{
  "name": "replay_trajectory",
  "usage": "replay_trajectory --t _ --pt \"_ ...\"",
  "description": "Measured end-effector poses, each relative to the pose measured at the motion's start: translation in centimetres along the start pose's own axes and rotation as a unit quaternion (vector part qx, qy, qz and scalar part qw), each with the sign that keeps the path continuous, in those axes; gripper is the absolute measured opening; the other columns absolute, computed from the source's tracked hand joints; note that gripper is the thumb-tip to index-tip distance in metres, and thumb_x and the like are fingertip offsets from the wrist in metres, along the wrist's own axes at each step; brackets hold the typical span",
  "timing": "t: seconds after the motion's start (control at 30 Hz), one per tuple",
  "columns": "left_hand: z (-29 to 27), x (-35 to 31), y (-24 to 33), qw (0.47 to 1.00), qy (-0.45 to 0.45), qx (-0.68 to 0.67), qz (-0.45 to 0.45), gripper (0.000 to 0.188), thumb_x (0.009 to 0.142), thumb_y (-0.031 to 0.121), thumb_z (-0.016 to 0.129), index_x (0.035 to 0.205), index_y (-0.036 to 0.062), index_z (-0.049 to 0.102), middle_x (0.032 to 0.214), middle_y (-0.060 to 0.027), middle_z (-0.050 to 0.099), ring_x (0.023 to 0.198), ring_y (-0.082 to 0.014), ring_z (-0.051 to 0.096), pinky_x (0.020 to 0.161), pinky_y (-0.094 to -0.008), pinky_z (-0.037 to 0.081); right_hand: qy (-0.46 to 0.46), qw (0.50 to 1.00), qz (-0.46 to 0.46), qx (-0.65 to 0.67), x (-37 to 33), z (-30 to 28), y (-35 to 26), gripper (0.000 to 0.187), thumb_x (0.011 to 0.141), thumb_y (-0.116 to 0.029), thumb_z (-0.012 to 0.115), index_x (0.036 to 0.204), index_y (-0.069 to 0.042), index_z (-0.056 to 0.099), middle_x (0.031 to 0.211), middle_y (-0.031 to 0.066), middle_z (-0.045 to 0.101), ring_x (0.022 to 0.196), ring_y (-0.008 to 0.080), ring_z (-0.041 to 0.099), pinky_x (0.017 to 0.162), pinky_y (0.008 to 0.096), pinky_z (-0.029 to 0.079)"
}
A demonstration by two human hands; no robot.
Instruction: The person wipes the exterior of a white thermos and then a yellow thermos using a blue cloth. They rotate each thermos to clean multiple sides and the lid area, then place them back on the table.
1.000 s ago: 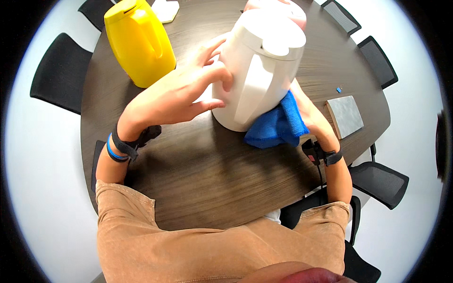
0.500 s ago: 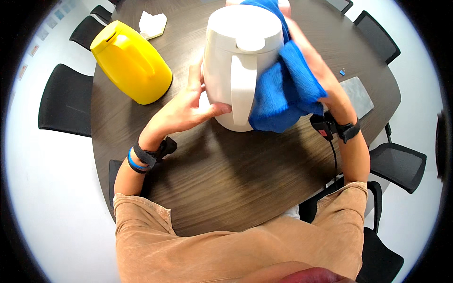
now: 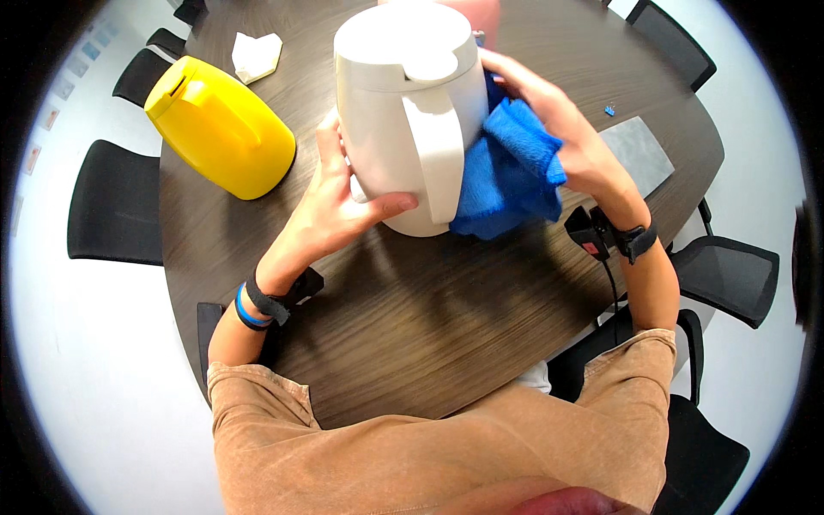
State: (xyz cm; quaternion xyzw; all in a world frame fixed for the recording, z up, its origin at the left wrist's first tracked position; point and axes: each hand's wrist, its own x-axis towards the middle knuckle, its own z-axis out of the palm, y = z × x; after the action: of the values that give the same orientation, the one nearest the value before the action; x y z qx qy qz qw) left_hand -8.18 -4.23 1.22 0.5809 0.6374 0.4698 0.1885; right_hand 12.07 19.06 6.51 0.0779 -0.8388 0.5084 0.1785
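Observation:
A white thermos jug (image 3: pixel 378 129) stands upright in front of me, its handle toward me and a little right. My left hand (image 3: pixel 343 197) is wrapped round the jug's left side, the thumb lying across its lower front near the handle. On the right side, my right hand (image 3: pixel 562 129) holds a blue microfiber cloth (image 3: pixel 511 167) against the jug. The cloth hangs in folds down to the jug's base and partly hides it. The far fingers of both hands are out of sight behind the jug.
A yellow thermos jug (image 3: pixel 223 129) stands to the left on the round wooden table (image 3: pixel 386 343). Behind it lies a white folded piece (image 3: pixel 256 57). A pink object (image 3: pixel 472 15) is partly hidden behind the white jug. At right are a grey flat sheet (image 3: pixel 637 154) and a tiny blue item (image 3: pixel 609 110).
My right hand has come down and nearer along the jug's side with the cloth, which is now more bunched. The jug's handle has tilted slightly, and the whole view has shifted a little.

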Motion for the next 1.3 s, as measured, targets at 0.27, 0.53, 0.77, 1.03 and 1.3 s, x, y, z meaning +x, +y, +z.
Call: replay_trajectory --t 0.27,0.53,0.77,1.03,1.3 --pt "0.2 0.0 0.2 0.999 -0.004 -0.035 -0.015 0.12 0.078 0.038 0.094 0.157 0.0102 0.007 0.154 -0.0232 0.034 0.147 -0.0373 0.04 0.121 -0.0537 0.039 -0.008 0.997 0.075 0.022 -1.6 2.9 5.5 0.101 0.102 -0.055 0.059 0.17 -0.009 0.001 0.175 0.0208 0.005 0.161 0.034 0.008 0.13 0.047 0.016" --pt "0.1 -0.2 -0.1 1.0 0.007 0.009 0.006 0.121 0.079 0.04 0.093 0.157 0.0064 0.006 0.155 -0.0243 0.033 0.148 -0.0356 0.037 0.122 -0.0515 0.036 0.065 0.998 0.003 0.011 -1.2 3.1 1.5 0.103 0.087 -0.019 0.084 0.165 0.003 0.021 0.167 0.0228 0.032 0.155 0.0302 0.031 0.129 0.0418 0.026" --pt "0.2 -0.2 -0.3 0.997 -0.004 -0.068 -0.022 0.131 0.08 0.039 0.093 0.16 0.0063 -0.005 0.157 -0.0262 0.035 0.149 -0.0367 0.038 0.123 -0.0505 0.035 0.187 0.967 -0.156 -0.078 2.2 1.1 -1.0 0.083 0.085 -0.017 0.086 0.155 0.0 0.044 0.14 0.0175 0.061 0.128 0.0263 0.061 0.113 0.0364 0.047" --pt "0.5 0.0 -0.8 0.997 0.008 -0.061 0.035 0.128 0.083 0.036 0.091 0.159 0.0063 -0.007 0.158 -0.0257 0.035 0.148 -0.0347 0.039 0.123 -0.0482 0.033 0.257 0.904 -0.199 -0.277 -0.1 0.2 -2.6 0.052 0.084 -0.011 0.087 0.128 -0.006 0.061 0.118 0.0082 0.066 0.104 0.0172 0.066 0.092 0.0317 0.054" --pt "0.3 0.0 -0.6 0.998 0.01 -0.038 0.041 0.126 0.085 0.038 0.09 0.159 0.0068 -0.007 0.161 -0.0281 0.031 0.15 -0.0381 0.037 0.125 -0.0504 0.032 -0.03 0.9 -0.227 -0.372 7.8 0.0 -8.2 0.082 0.079 -0.027 0.089 0.152 -0.013 0.055 0.147 0.0156 0.059 0.132 0.0365 0.062 0.117 0.0495 0.049"
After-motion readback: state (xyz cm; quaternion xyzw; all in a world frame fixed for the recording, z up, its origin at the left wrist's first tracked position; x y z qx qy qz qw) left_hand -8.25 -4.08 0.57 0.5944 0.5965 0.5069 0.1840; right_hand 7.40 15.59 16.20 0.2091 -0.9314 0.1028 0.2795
